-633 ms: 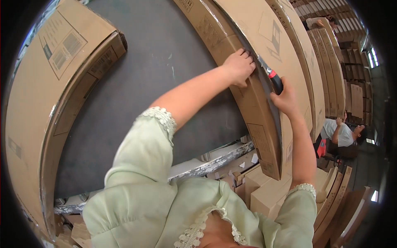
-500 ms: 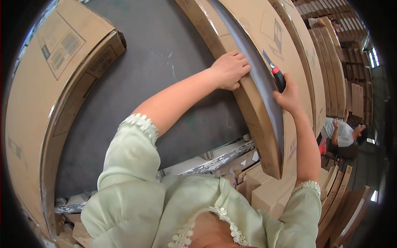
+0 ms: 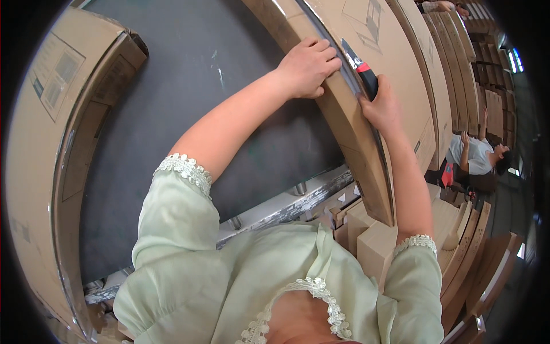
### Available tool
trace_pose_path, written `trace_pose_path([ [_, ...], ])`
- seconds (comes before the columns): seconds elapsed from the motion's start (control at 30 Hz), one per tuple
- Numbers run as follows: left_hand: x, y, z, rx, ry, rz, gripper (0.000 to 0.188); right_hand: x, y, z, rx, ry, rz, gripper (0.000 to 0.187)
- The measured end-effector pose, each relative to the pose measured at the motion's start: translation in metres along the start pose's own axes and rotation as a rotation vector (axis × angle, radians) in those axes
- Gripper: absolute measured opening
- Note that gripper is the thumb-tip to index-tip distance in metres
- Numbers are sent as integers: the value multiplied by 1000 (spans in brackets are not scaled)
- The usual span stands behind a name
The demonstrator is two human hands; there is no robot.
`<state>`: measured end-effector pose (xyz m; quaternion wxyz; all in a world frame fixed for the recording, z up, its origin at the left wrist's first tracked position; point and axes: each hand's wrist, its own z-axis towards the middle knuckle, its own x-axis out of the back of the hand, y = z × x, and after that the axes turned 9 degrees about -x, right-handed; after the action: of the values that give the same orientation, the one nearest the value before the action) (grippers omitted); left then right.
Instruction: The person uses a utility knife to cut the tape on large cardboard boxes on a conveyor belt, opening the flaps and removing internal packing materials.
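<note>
My left hand [image 3: 309, 66] is curled over the edge of a long, flat cardboard box [image 3: 358, 152]. Its fingers reach the narrow gap beside the box's top panel, where a greyish strip shows. In my right hand [image 3: 382, 109] is a utility knife [image 3: 368, 79] with a black and red handle. Its bare blade points up and away, toward the far left, just above the panel. My right thumb is against the panel's edge, close to the gap. The two hands are a short way apart along the box.
Another cardboard box [image 3: 43, 155] lies at the left on the dark conveyor belt [image 3: 172, 51]. A metal rail [image 3: 269, 213] runs along the belt's near side. More flat boxes [image 3: 450, 69] stand in rows at the right. A person in a light shirt [image 3: 481, 156] is farther off there.
Both hands have shifted up and slightly left in view, with the knife still held. The gap along the box has narrowed. The distant person has raised an arm.
</note>
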<state>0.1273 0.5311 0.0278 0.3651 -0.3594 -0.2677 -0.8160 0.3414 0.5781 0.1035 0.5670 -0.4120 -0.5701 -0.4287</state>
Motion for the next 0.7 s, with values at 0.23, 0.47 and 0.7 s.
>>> trace_pose_path([
  [0.23,12,5,-10,9,-25,49,58,0,-18,-17,63,56,-75,43],
  [0.47,13,4,-27,35,64,82,53,9,-63,-29,-87,14,-223,38],
  [0.7,29,0,-46,41,60,56,55,53,-65,-26,123,132,-290,37],
])
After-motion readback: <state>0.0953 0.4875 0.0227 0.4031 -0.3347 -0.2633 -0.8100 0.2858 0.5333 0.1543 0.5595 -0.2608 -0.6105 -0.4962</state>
